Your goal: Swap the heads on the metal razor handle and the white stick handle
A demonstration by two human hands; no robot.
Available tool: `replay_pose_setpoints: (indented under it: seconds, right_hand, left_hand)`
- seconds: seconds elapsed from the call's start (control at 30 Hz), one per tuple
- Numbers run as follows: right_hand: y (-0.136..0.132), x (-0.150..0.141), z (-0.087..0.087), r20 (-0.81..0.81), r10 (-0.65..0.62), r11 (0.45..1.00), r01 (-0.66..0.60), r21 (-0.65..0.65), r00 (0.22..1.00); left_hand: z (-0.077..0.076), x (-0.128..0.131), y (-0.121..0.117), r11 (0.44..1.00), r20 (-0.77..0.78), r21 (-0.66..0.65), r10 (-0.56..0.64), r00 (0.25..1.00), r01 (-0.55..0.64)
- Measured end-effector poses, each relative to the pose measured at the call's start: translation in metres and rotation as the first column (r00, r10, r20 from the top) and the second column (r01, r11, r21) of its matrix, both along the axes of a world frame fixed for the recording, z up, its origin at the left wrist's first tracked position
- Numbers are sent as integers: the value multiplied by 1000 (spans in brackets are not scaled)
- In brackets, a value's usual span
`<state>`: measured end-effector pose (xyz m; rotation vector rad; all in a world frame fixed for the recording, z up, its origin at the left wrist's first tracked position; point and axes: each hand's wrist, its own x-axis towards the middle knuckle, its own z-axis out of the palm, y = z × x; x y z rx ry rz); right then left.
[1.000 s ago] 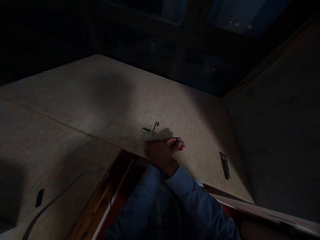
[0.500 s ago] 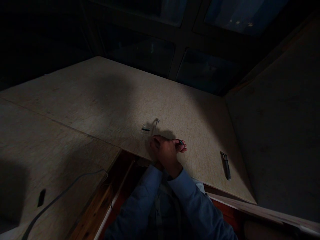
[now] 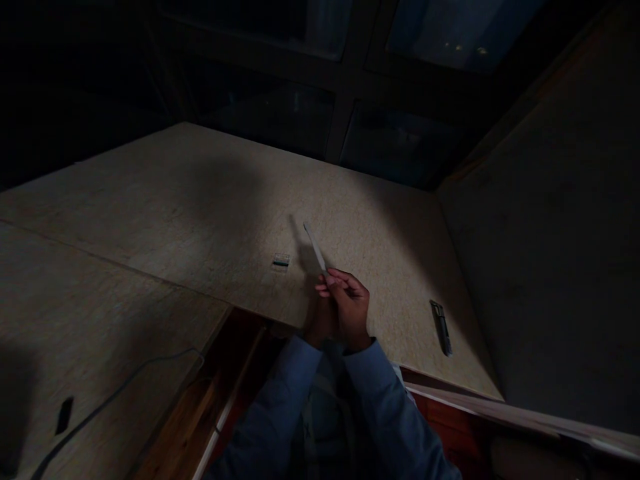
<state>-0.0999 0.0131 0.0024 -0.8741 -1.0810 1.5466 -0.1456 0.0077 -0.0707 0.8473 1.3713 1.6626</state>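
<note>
"What lies to your left?"

"A small dark object [image 3: 64, 415]; near it a grey cable [image 3: 145, 365], curving across; then, on the pale tabletop [image 3: 240, 277], a small clear case [image 3: 281, 263] with a dark strip in it."

"And your hands?"

"Just right of that case is a slim white stick [image 3: 315, 248], perhaps a toothbrush, its far tip raised, its shadow apart from it; my left hand [image 3: 320, 321] is mostly hidden behind the other, so I cannot tell how far its fingers curl or what they hold; my right hand [image 3: 345, 295] is pinched, thumb against fingers, on the stick's near end."

"Which step?"

"Holding it up, I'd judge; the next move calls for a steady pinch."

"Further right?"

"A dark pen-like thing [image 3: 442, 328], well apart from me."
</note>
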Motion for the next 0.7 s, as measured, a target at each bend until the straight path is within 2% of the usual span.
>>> replay_pose_setpoints:
  seconds: [0.1,0.23,0.4,0.47,0.6,0.7]
  right_hand:
    - [1,9,-5,-49,-11,1000,10,-22,999]
    - [3,18,-12,-101,9,998,-15,-54,995]
    - [4,31,-5,-135,49,994,-61,-87,990]
    - [4,38,0,-155,74,992,-88,-88,985]
    - [2,48,3,-192,109,991,-123,-61,975]
    - [1,54,0,-235,83,994,-97,-50,968]
  left_hand:
    - [-4,3,1,994,-10,-54,-95,995,94]
    - [6,7,-1,983,-59,-70,-172,983,168]
    - [21,10,-7,974,-118,31,-218,969,224]
    - [23,10,-10,967,-172,26,-245,954,253]
    - [26,8,-12,969,-210,-33,-245,946,244]
    - [31,7,-10,976,-175,-39,-216,961,212]
